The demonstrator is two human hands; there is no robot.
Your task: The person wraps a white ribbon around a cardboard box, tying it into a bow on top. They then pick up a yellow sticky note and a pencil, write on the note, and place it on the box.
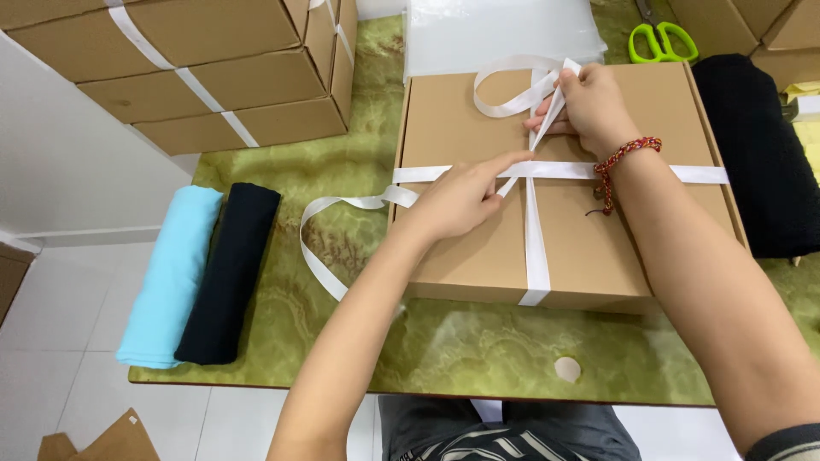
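Note:
A flat brown cardboard box [478, 248] lies on the green marble table [342, 179], with a white ribbon [535, 256] crossed over its lid. My left hand [461, 196] presses its index finger on the ribbon crossing at the lid's middle. My right hand [589, 102], with a red braided bracelet at the wrist, pinches a ribbon loop above the crossing. A loose ribbon tail [320, 248] curls off the box's left side onto the table.
A light blue folded cloth [171, 273] and a dark navy one [231, 273] lie at the table's left edge. Stacked taped cardboard boxes [205, 68] stand at the back left. Green-handled scissors [662, 38], clear plastic bags [495, 30] and black fabric [760, 154] sit around the box.

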